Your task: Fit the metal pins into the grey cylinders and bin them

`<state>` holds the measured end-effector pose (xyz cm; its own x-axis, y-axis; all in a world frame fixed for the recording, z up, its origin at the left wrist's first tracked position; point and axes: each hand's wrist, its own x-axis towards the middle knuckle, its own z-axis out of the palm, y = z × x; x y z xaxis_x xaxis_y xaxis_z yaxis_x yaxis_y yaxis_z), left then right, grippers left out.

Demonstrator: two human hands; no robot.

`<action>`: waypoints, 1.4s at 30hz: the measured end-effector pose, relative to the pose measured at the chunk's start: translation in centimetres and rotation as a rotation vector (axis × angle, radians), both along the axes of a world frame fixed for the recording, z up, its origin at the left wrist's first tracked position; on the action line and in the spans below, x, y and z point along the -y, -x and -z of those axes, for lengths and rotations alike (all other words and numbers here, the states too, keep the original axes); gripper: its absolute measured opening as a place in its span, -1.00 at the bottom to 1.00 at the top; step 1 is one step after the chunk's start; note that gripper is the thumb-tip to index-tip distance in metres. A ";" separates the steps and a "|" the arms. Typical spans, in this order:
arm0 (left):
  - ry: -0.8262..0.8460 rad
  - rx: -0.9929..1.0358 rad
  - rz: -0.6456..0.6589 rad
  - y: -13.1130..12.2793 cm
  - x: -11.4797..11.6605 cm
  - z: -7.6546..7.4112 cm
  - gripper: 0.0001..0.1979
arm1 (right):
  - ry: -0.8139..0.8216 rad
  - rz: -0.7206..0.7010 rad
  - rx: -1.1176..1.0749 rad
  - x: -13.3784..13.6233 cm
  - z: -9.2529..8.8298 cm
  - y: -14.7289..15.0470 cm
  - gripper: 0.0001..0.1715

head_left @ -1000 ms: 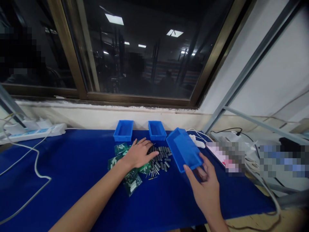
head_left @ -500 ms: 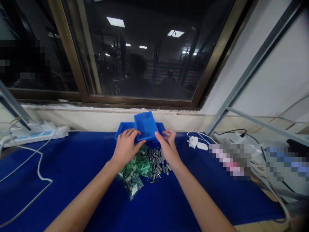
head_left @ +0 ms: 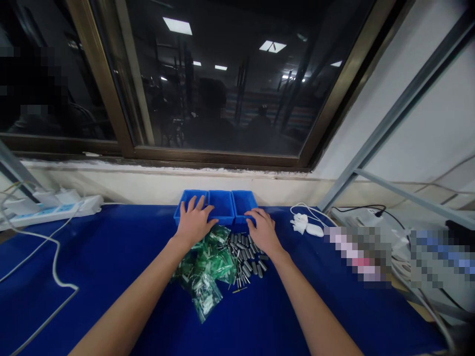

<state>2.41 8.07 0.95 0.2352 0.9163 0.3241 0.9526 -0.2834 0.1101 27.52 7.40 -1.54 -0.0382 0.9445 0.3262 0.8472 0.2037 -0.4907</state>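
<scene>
Three small blue bins stand side by side at the back of the blue table: the left bin (head_left: 182,202), the middle bin (head_left: 221,203) and the right bin (head_left: 244,201). My left hand (head_left: 193,221) lies flat with spread fingers on the front of the left bin. My right hand (head_left: 262,230) rests open, palm down, in front of the right bin. Between my hands lie several small clear bags of green parts (head_left: 208,262) and a heap of small grey cylinders with thin pins (head_left: 247,254).
A white power strip (head_left: 52,210) with a cable (head_left: 55,257) sits at the left. A white charger with its cord (head_left: 306,225) lies at the right, beside tangled cables and a metal frame post (head_left: 386,104). A dark window runs behind the table (head_left: 111,277).
The third blue bin, held at the right and then carried to the back, now stands between the other two. Both hands have let go and rest by the bins.
</scene>
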 end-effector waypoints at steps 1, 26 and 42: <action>0.012 0.001 -0.021 0.1 0.3 0.1 -0.44 | -0.013 -0.014 0.001 -0.2 0.1 -0.1 -0.65; 0.023 0.059 0.108 2.6 4.7 3.1 -0.30 | 0.148 -0.514 0.526 -0.3 -3.8 1.3 -0.52; 0.074 0.109 0.148 3.3 4.4 3.4 -0.34 | 0.176 -0.516 0.520 -0.7 -3.8 -1.4 -0.57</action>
<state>-0.90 3.65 -2.40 0.3366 0.8964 0.2883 0.8822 -0.4073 0.2365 28.94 8.06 2.26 -0.5977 0.8017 -0.0086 0.7970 0.5929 -0.1151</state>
